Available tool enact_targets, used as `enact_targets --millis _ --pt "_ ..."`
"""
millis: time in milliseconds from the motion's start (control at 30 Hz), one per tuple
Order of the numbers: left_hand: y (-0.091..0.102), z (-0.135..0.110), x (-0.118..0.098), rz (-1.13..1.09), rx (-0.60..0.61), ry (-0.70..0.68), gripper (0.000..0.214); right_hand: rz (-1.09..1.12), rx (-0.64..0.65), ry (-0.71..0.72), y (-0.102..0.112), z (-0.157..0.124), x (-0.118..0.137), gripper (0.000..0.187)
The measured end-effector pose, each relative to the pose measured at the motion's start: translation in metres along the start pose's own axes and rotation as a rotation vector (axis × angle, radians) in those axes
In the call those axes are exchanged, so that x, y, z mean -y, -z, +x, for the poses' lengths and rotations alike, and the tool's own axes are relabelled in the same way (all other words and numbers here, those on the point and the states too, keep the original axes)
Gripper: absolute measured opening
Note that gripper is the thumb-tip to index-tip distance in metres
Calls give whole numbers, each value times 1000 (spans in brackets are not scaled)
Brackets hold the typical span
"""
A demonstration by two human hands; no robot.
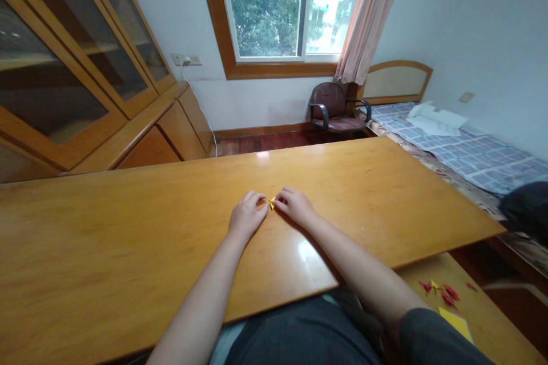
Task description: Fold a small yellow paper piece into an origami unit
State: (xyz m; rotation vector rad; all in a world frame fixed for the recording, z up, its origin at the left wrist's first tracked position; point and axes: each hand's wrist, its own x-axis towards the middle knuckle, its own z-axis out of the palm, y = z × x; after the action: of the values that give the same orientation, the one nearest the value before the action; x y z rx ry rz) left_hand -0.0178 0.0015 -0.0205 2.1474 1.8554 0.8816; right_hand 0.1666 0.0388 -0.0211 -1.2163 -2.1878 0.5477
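Note:
Between my two hands, just above the wooden table, is a small yellow origami piece with pointed, wing-like parts. My left hand pinches its left side between thumb and fingers. From the right, my right hand pinches the other side, with the fingers curled. The fingertips cover part of the paper, so its full shape is hidden. On a lower surface at my right lie several red origami pieces and a yellow origami piece. Close by is a flat stack of yellow paper, partly behind my sleeve.
A glass-door cabinet stands along the left. Beyond the table are a brown armchair and a window with a pink curtain. A bed with a checked cover and a dark bag is at the right.

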Motion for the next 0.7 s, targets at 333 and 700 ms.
enact_targets --millis 333,700 --pt "1 1 1 -109 -16 -37 12 41 -25 1 1 -1 1 15" --pt "5 -6 -10 105 -87 -107 24 155 -45 -10 5 1 4 15"
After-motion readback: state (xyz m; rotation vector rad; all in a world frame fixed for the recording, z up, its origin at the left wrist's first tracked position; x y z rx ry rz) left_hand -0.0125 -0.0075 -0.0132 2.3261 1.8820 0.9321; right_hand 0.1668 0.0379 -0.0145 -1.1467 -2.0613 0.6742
